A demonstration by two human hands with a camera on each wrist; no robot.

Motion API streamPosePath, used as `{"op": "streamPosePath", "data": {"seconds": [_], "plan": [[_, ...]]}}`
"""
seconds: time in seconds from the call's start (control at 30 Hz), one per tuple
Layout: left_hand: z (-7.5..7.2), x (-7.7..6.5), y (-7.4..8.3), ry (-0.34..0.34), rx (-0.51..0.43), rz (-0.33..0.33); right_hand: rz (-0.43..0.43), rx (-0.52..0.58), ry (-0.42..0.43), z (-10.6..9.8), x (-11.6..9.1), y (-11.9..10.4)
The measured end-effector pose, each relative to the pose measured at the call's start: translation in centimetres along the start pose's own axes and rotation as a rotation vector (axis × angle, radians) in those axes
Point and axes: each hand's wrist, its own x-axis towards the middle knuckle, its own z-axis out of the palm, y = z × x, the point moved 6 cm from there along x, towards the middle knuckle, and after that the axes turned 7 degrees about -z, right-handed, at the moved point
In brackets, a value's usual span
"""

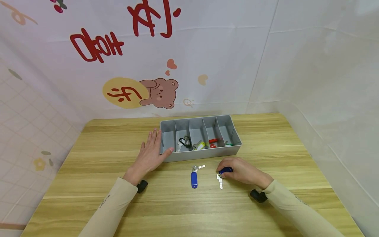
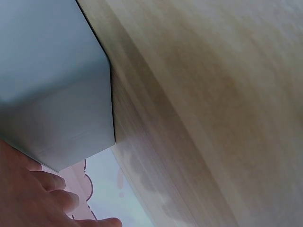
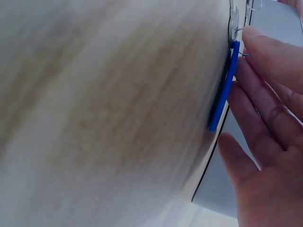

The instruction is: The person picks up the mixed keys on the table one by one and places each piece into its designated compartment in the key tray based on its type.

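My left hand (image 1: 150, 149) rests with straight fingers against the left end of a grey divided tray (image 1: 204, 153), its thumb over the front rim. In the left wrist view, fingertips (image 2: 66, 201) show beside the tray wall (image 2: 71, 118). In front of the tray, my right hand (image 1: 242, 170) pinches a blue key tag (image 1: 226, 170) near its ring; a silver key (image 1: 219, 181) hangs out toward the front. The right wrist view has the blue tag (image 3: 224, 90) edge-on, close to the tabletop, by the thumb (image 3: 272, 54). Another blue key tag (image 1: 193, 180) with a silver key (image 1: 199, 168) lies to the left.
Inside the tray's compartments are keys with a black tag (image 1: 186, 143), a yellow tag (image 1: 201, 145), red tags (image 1: 213, 141) and something green (image 1: 229, 144). The tray stands toward the back of the wooden table (image 1: 183, 214), before a printed curtain (image 1: 225, 59).
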Motion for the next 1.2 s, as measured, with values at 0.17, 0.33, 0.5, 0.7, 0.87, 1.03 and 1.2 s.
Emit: {"op": "streamPosePath", "data": {"seconds": [0.17, 0.33, 0.5, 0.7, 0.87, 1.03, 1.2], "plan": [[0.0, -0.1, 0.0, -0.002, -0.007, 0.001, -0.031, 0.001, -0.002, 0.0, 0.2, -0.3], [-0.1, -0.1, 0.0, -0.003, -0.003, -0.002, -0.048, 0.008, -0.003, 0.0, 0.2, -0.4], [-0.1, -0.2, 0.0, -0.003, 0.001, -0.005, -0.058, -0.011, 0.023, -0.1, 0.2, -0.3], [0.0, -0.1, 0.1, 0.002, 0.004, 0.004, -0.063, -0.018, 0.063, -0.4, 0.0, -0.6], [0.0, 0.0, 0.0, 0.009, 0.001, 0.004, -0.075, -0.036, 0.117, -1.1, -0.1, -1.2], [-0.1, 0.0, 0.1, 0.016, 0.005, 0.008, -0.065, -0.022, 0.175, -1.8, -0.4, -1.6], [-0.1, 0.0, 0.1, 0.023, 0.008, 0.014, -0.019, 0.015, 0.219, -2.3, -0.7, -1.7]]}}
